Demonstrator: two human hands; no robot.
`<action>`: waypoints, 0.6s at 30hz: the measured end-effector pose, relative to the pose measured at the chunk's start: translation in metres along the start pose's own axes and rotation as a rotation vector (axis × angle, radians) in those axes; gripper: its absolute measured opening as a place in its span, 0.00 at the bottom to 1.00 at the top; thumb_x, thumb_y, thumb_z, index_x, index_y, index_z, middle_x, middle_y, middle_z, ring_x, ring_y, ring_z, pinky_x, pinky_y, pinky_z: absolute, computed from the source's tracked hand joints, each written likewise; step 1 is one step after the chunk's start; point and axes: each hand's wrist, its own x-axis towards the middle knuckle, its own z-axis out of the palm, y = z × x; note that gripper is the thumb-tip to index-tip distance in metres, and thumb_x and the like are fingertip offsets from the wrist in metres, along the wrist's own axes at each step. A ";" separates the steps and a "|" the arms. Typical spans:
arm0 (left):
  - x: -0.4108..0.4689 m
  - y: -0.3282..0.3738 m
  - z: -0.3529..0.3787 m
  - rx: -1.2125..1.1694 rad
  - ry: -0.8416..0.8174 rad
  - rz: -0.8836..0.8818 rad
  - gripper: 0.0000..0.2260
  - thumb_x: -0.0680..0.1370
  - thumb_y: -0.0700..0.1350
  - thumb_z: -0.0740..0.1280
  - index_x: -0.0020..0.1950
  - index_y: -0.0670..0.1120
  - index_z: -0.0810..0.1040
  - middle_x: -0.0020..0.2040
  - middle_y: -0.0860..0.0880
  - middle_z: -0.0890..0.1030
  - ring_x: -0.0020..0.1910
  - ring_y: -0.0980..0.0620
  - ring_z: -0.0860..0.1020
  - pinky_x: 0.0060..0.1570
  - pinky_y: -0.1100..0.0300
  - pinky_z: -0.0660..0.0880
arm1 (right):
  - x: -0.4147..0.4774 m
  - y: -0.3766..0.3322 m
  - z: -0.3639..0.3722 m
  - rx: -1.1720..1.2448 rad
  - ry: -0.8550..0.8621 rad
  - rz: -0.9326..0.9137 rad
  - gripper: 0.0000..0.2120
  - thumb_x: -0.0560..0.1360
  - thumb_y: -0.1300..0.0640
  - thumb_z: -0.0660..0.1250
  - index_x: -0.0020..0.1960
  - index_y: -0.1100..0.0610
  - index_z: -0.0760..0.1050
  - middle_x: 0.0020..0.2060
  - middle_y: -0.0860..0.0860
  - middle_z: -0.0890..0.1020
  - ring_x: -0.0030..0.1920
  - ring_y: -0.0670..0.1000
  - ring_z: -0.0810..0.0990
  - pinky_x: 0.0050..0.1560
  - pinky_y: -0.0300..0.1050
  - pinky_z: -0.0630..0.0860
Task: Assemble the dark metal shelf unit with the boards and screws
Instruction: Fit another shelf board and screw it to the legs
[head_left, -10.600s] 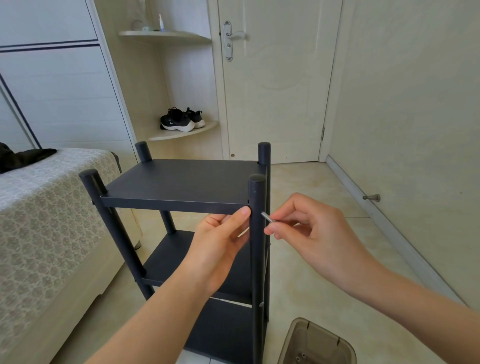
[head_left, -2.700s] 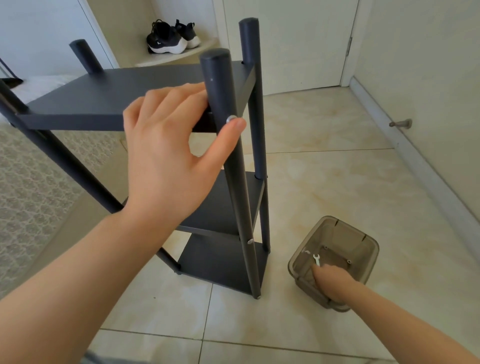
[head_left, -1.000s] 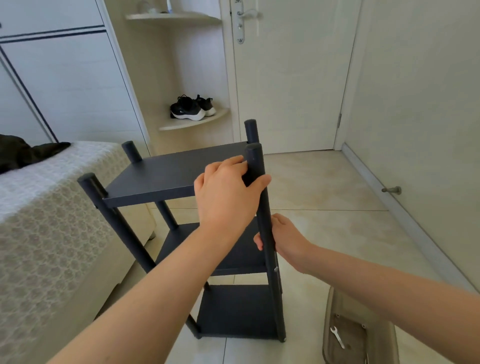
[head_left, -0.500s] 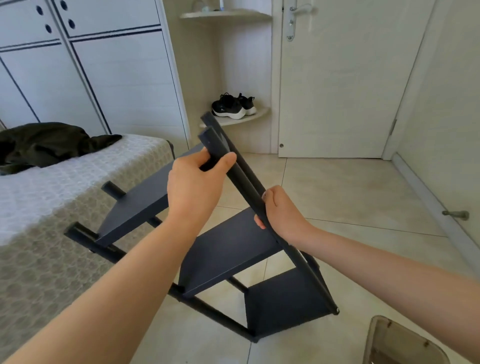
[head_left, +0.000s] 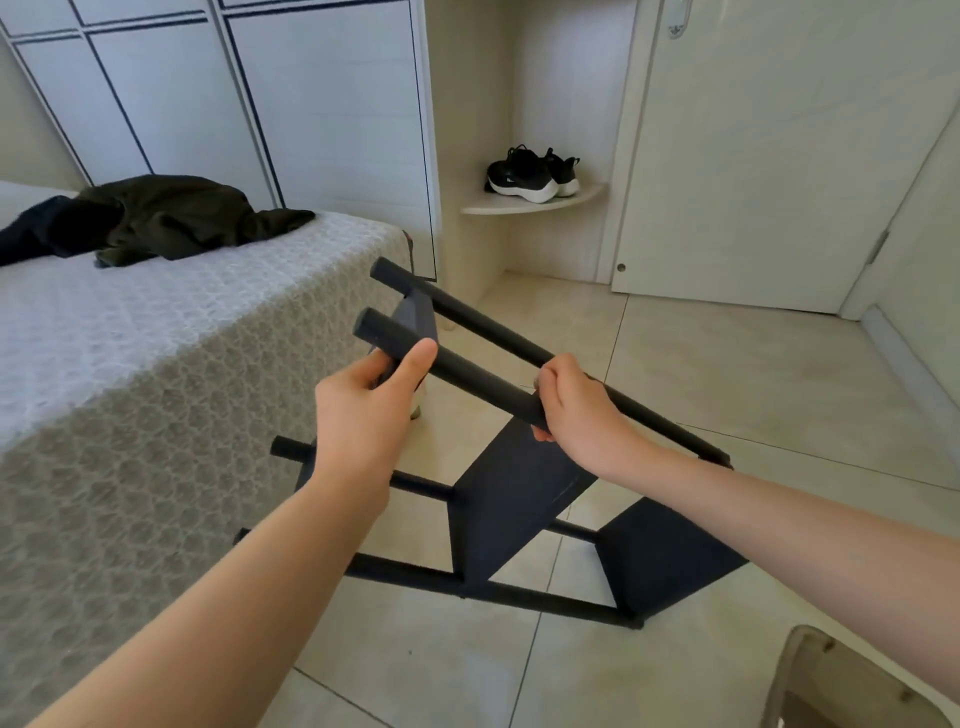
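Where left hand (head_left: 358, 415), right hand (head_left: 576, 410) grip, shelf unit (head_left: 519, 499) slopes below.

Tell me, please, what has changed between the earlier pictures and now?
The shelf unit, upright a second ago, is now tipped far over toward the bed. The right hand, earlier reaching into the bin, has taken hold of the near post; the left hand still grips that post near its top. The shoes stayed on their ledge.
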 end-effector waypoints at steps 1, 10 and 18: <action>-0.003 -0.006 -0.006 -0.002 -0.005 -0.028 0.08 0.76 0.56 0.73 0.39 0.57 0.86 0.42 0.51 0.85 0.42 0.62 0.80 0.41 0.69 0.71 | -0.002 0.002 0.004 0.001 -0.005 -0.001 0.11 0.85 0.52 0.47 0.54 0.56 0.66 0.41 0.55 0.80 0.34 0.44 0.77 0.31 0.31 0.68; -0.021 -0.090 -0.043 -0.123 -0.076 -0.276 0.13 0.68 0.58 0.76 0.49 0.53 0.86 0.46 0.56 0.87 0.51 0.55 0.84 0.61 0.54 0.74 | -0.023 0.040 0.041 -0.135 -0.108 -0.019 0.09 0.85 0.52 0.47 0.53 0.53 0.65 0.40 0.54 0.80 0.37 0.45 0.81 0.41 0.39 0.78; -0.041 -0.182 -0.065 -0.303 -0.131 -0.558 0.23 0.65 0.51 0.76 0.58 0.45 0.83 0.55 0.52 0.86 0.59 0.53 0.81 0.72 0.54 0.67 | -0.046 0.080 0.093 -0.272 -0.221 -0.049 0.04 0.85 0.56 0.49 0.55 0.53 0.63 0.40 0.55 0.78 0.40 0.52 0.79 0.39 0.43 0.76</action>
